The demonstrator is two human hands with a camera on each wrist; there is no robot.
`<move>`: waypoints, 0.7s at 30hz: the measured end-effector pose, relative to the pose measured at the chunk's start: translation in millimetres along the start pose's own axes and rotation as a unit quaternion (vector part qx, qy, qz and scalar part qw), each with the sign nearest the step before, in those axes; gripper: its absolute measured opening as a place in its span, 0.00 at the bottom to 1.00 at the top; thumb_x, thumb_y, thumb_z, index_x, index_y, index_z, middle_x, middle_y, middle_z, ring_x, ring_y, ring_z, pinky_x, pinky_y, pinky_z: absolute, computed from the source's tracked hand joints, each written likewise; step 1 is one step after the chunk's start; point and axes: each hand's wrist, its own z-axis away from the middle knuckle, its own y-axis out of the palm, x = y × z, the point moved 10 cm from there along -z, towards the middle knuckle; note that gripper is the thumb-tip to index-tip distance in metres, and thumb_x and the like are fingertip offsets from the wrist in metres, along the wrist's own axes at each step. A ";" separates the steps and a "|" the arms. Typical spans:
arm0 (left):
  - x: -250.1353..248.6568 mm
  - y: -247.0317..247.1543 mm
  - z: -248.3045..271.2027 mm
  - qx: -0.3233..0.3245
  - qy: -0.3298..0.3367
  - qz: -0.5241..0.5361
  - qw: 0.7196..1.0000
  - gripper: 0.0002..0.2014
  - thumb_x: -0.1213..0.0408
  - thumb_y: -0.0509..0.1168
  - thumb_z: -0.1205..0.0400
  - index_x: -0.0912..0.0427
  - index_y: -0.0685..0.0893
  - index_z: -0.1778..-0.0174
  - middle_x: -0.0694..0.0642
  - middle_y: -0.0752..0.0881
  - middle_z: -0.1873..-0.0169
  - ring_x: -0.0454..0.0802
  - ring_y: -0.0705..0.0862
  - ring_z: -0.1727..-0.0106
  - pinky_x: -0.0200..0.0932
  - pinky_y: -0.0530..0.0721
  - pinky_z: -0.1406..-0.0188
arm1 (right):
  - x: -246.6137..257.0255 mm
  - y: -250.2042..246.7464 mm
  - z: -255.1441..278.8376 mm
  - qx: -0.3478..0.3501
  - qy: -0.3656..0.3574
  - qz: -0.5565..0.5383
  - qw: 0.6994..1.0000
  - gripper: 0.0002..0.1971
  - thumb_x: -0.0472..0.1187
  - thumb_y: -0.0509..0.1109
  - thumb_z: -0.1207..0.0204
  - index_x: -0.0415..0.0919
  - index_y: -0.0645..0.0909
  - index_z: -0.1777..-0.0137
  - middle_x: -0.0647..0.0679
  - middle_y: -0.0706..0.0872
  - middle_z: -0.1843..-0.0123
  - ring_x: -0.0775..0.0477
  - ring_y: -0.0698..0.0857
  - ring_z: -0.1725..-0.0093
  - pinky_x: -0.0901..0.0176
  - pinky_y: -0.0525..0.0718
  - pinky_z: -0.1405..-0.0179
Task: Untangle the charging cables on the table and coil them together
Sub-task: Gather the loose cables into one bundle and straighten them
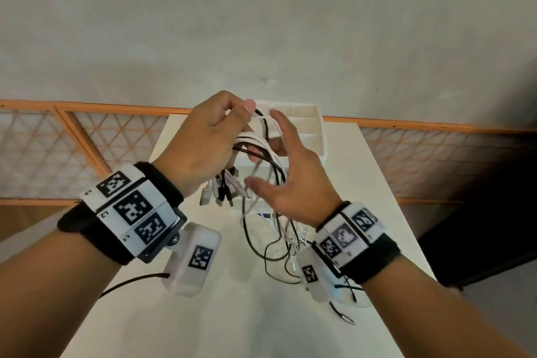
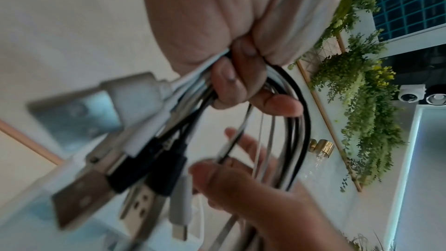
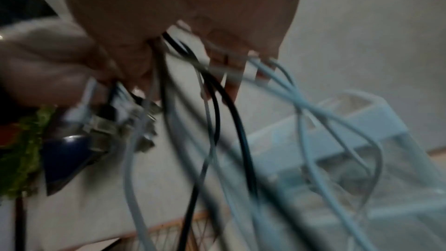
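Above the white table (image 1: 238,314), my left hand (image 1: 229,125) grips a looped bundle of white and black charging cables (image 1: 261,151). Its fingers (image 2: 237,81) are curled round the strands. The USB plugs (image 1: 219,193) hang together below that fist, seen close up as plugs (image 2: 115,152) in the left wrist view. My right hand (image 1: 273,166) is just right of the bundle, fingers spread and relaxed, with strands running across the fingers (image 3: 229,68). The cables' loose tails (image 1: 279,247) trail down onto the table, partly hidden by my right wrist.
A white compartment tray (image 1: 313,125) stands at the table's far end, behind my hands. An orange-framed lattice railing (image 1: 87,131) runs behind the table, and a grey wall rises beyond it. A dark area (image 1: 479,227) lies to the right of the table.
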 end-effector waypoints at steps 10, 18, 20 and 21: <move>16.8 -14.3 21.0 0.015 -0.007 -0.057 0.998 0.13 0.57 0.55 0.09 0.60 0.74 0.55 0.59 0.87 0.75 0.52 0.60 0.83 0.40 0.62 0.79 | -84.9 -68.0 -16.9 -0.162 0.101 0.114 0.975 0.16 0.48 0.76 0.24 0.50 0.84 0.74 0.55 0.77 0.80 0.53 0.77 0.74 0.68 0.69 0.75; 55.6 -22.4 33.6 0.005 -0.097 0.024 0.995 0.13 0.55 0.57 0.10 0.57 0.75 0.58 0.53 0.74 0.79 0.46 0.63 0.80 0.35 0.62 0.81 | -56.7 -150.3 -7.0 -0.369 0.060 0.113 0.920 0.22 0.63 0.77 0.29 0.43 0.89 0.66 0.47 0.84 0.71 0.47 0.79 0.72 0.60 0.73 0.71; 60.6 -27.7 34.2 -0.005 -0.110 0.073 0.991 0.13 0.56 0.57 0.11 0.55 0.75 0.60 0.49 0.71 0.79 0.41 0.64 0.81 0.32 0.62 0.82 | -34.4 -163.4 -5.9 -0.386 0.018 0.139 0.912 0.22 0.64 0.77 0.29 0.44 0.91 0.64 0.50 0.82 0.72 0.50 0.77 0.73 0.61 0.70 0.72; 62.9 -30.8 34.4 -0.007 -0.111 0.084 0.990 0.13 0.55 0.58 0.11 0.53 0.76 0.62 0.48 0.71 0.79 0.40 0.64 0.81 0.32 0.62 0.82 | -39.7 -161.4 -9.1 -0.350 0.048 0.162 0.921 0.20 0.62 0.77 0.28 0.44 0.91 0.63 0.51 0.81 0.74 0.50 0.76 0.75 0.62 0.68 0.75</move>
